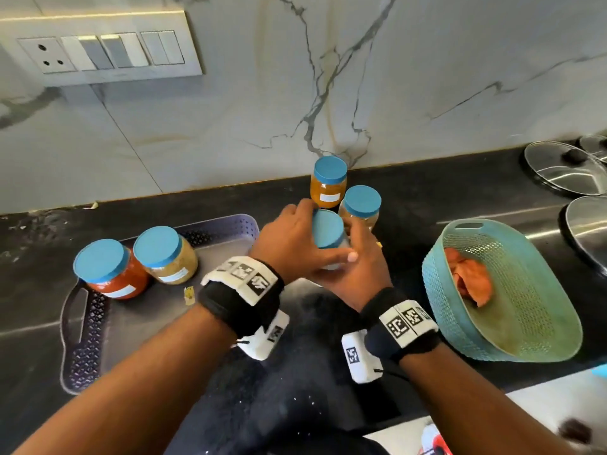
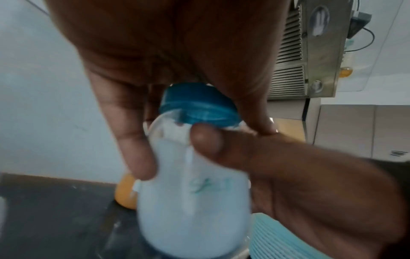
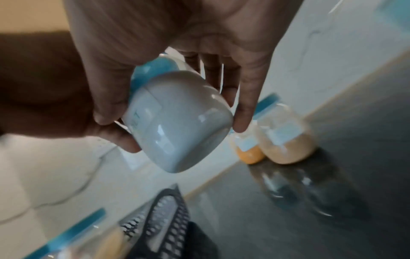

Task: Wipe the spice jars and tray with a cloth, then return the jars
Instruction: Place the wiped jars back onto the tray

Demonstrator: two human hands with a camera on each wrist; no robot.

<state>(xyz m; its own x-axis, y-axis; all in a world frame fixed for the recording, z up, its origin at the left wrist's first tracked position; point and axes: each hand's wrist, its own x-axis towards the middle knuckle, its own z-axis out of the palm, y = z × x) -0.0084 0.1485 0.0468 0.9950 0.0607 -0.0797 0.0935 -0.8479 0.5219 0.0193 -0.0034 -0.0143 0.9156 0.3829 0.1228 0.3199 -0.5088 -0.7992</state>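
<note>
A blue-lidded jar of white powder is held off the black counter between both hands. My left hand grips its neck and lid from above, with fingers down its side. My right hand cups the body, with fingers around its base, and the jar tilts. A lilac perforated tray at left holds a red jar and a beige jar. An orange jar and a tan jar stand on the counter behind my hands. The orange cloth lies in a teal basket.
Steel pan lids sit at the far right by the marble wall. A switch panel is on the wall at upper left. A small yellow scrap lies on the tray beside the beige jar. The counter's front edge runs at lower right.
</note>
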